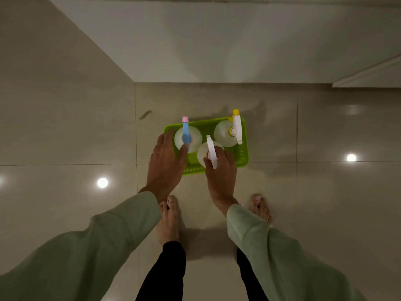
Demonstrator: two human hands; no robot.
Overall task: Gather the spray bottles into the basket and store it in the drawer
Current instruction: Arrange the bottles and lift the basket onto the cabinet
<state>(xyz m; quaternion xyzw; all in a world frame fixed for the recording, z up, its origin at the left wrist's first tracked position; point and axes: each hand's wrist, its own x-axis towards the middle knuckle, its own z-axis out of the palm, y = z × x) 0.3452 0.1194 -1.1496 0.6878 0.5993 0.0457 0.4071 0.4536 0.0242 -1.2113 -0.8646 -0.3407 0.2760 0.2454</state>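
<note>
A lime-green plastic basket (242, 153) sits on the tiled floor, seen from above. Three clear spray bottles stand upright in it: one with a blue and pink head (185, 129) at the left, one with a white and yellow head (236, 127) at the back right, and one with a white head (211, 151) at the front middle. My left hand (166, 161) reaches over the basket's left end, its fingers spread by the blue-headed bottle. My right hand (221, 168) is wrapped around the neck of the white-headed bottle.
White cabinet fronts (217, 51) rise just behind the basket, with a projecting white edge (366, 79) at the right. My bare feet (168, 218) stand close to the basket's front. Glossy floor tiles (65, 148) reflect ceiling lights.
</note>
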